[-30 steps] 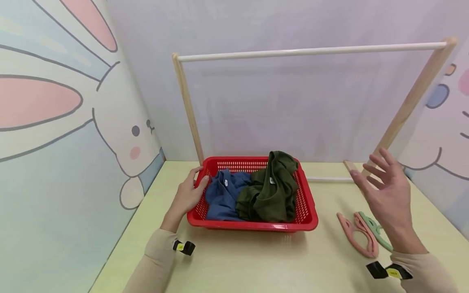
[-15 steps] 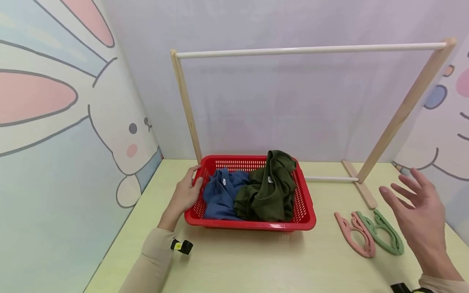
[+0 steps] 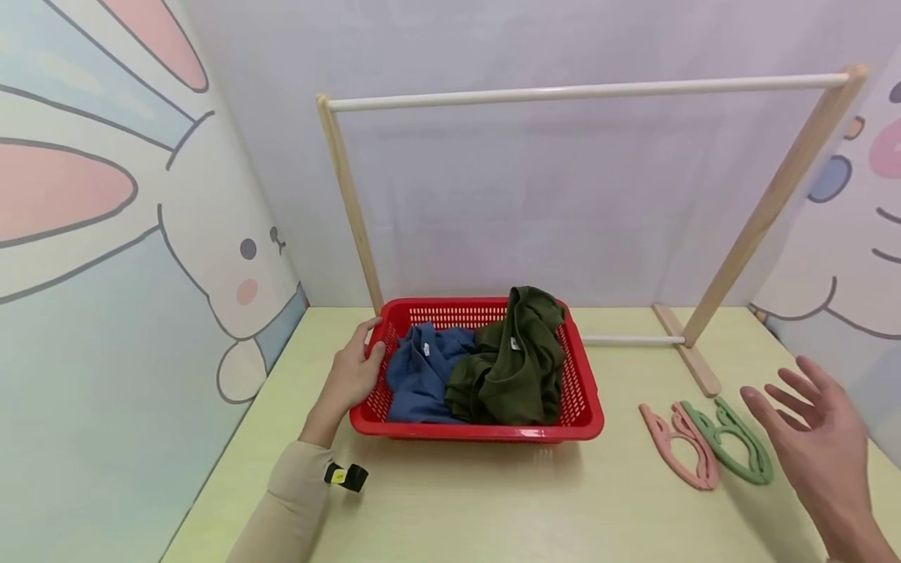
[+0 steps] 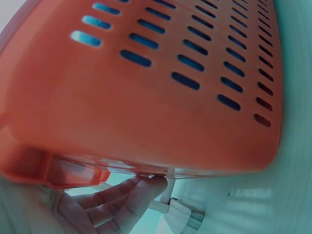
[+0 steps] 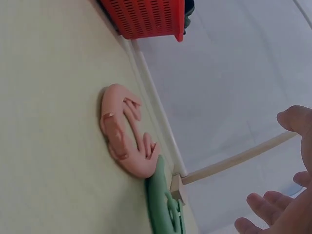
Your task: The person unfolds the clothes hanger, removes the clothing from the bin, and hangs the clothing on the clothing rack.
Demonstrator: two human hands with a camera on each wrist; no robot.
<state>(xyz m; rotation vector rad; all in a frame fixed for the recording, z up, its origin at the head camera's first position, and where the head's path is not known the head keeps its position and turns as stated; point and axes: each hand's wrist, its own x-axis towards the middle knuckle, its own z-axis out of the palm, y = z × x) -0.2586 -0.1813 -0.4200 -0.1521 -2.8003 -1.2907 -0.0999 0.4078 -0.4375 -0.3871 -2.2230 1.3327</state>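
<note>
A red plastic basket (image 3: 479,432) stands on the table, holding a crumpled blue garment (image 3: 422,383) and a dark green garment (image 3: 517,367). My left hand (image 3: 355,371) grips the basket's left rim; in the left wrist view, fingertips (image 4: 156,184) touch the outer wall below it. To the basket's right lie a folded pink hanger (image 3: 707,469) and a folded green hanger (image 3: 756,450), touching or nearly touching. Over the table just right of the green hanger, my right hand (image 3: 820,438) hovers with spread, relaxed fingers and holds nothing.
Behind the basket stands a rack with a white top bar (image 3: 591,92), wooden posts (image 3: 774,188) and a low white bar (image 3: 633,340). Its right foot (image 3: 693,360) reaches toward the hangers. Walls with rabbit drawings (image 3: 232,274) flank the table.
My right hand has moved right and nearer to me, away from above the hangers, uncovering the green one. The left hand stays at the basket rim, and the garments lie as before.
</note>
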